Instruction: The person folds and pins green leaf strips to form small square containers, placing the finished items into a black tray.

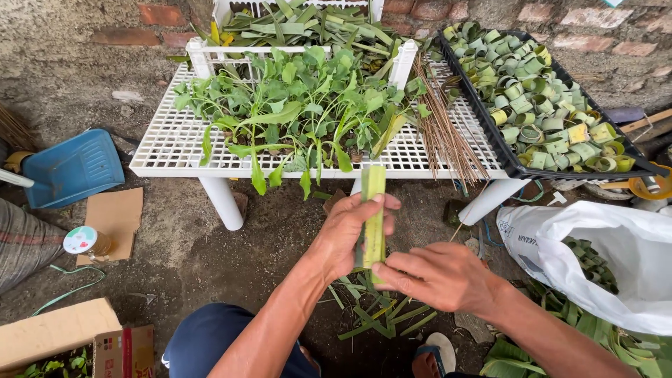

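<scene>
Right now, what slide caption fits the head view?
Both hands, left hand and right hand, hold a green leaf strip upright before a white slatted table bearing seedlings.

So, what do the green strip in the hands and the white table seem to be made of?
The green strip, held by the left hand and right hand, looks like a cut leaf: matte green with lengthwise ribs. The white table looks like moulded plastic: an even grid top, smooth and slightly glossy.
</scene>
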